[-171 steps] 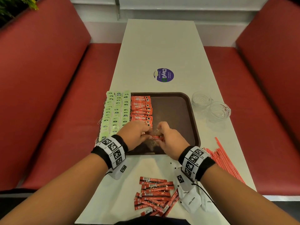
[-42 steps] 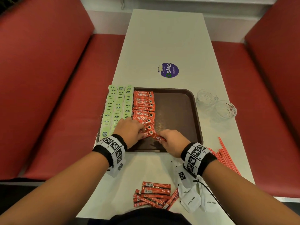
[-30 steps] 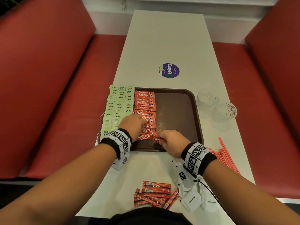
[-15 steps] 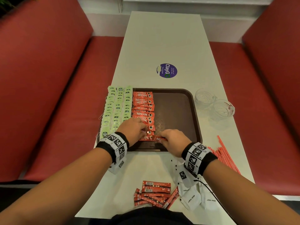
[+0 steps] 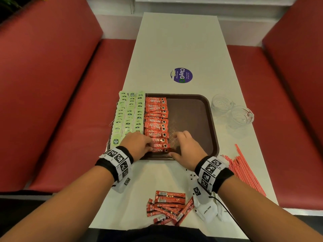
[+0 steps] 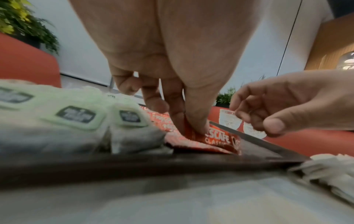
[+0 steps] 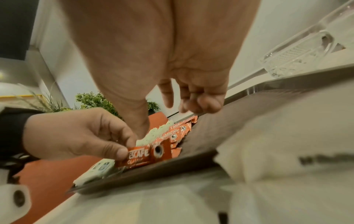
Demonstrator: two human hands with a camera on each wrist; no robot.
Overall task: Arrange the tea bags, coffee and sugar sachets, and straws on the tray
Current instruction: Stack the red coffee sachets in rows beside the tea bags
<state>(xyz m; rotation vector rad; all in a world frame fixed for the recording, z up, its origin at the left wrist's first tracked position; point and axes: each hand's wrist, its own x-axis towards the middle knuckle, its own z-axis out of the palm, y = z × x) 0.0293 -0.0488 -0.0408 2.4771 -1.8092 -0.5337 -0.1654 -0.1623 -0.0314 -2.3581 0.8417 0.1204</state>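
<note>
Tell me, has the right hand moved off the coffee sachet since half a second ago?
Yes. The right hand has let go of the nearest sachet and drawn right, over the tray's bare part; the left hand pinches it alone.

Two glass cups and a purple sticker on the white table, between red benches.

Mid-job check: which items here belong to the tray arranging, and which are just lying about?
Job items:
- tray
- tea bags
- coffee sachets in a row, nearest one pinched by left hand
- loose coffee sachets
- sugar sachets
- straws

Lying about:
- two glass cups
- round sticker
</note>
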